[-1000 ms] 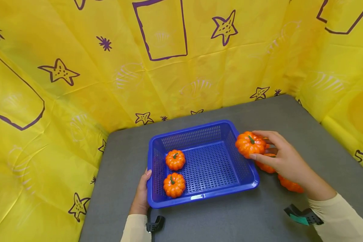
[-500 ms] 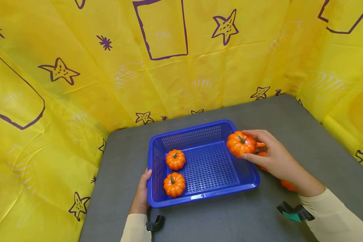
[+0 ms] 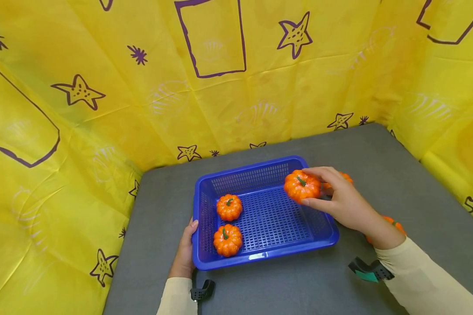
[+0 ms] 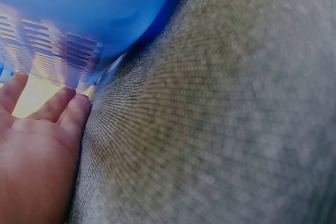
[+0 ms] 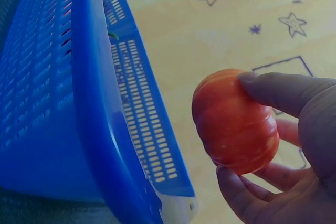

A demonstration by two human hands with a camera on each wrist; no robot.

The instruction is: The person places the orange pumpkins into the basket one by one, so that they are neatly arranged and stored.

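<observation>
In the head view my right hand (image 3: 344,199) holds a small orange toy pumpkin (image 3: 301,186) with a green stem above the right part of a blue plastic basket (image 3: 264,256). Thumb and fingers pinch the pumpkin's sides, as the right wrist view also shows, with the basket wall (image 5: 47,93) beside it. Two similar pumpkins, one farther back (image 3: 229,207) and one nearer (image 3: 227,240), lie at the basket's left end. My left hand (image 3: 186,249) holds that end, thumb at the rim and fingers (image 4: 73,114) against the slotted outer wall.
More orange pumpkins lie on the grey tabletop (image 3: 157,210) to the right of the basket. One (image 3: 396,225) is partly behind the right wrist, and orange (image 3: 346,177) shows behind the right hand. Yellow patterned cloth (image 3: 220,109) encloses the back and sides.
My right hand has carried its pumpkin leftward from beyond the basket's right rim to over the basket's inside. My left hand and the basket have stayed put.
</observation>
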